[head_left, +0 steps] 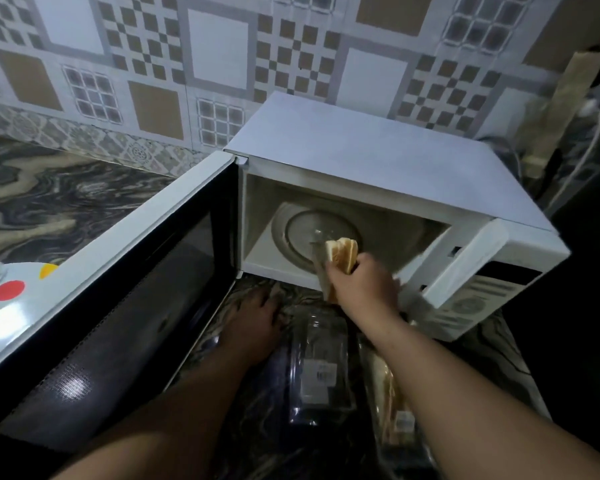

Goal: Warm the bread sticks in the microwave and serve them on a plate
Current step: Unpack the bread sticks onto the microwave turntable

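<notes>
The right hand (362, 284) grips bread sticks (342, 252) at the open microwave (361, 161) (left hand (255, 315) flat, fingers spread, on the marbled counter (42, 188)).

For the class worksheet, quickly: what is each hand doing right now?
Left hand: open, fingers resting flat on the counter.
Right hand: gripping bread sticks at the microwave opening.

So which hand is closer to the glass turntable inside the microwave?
The right hand. It holds bread sticks at the microwave's opening, just over the turntable's front edge. The left hand rests lower down on the counter, in front of the microwave.
</notes>
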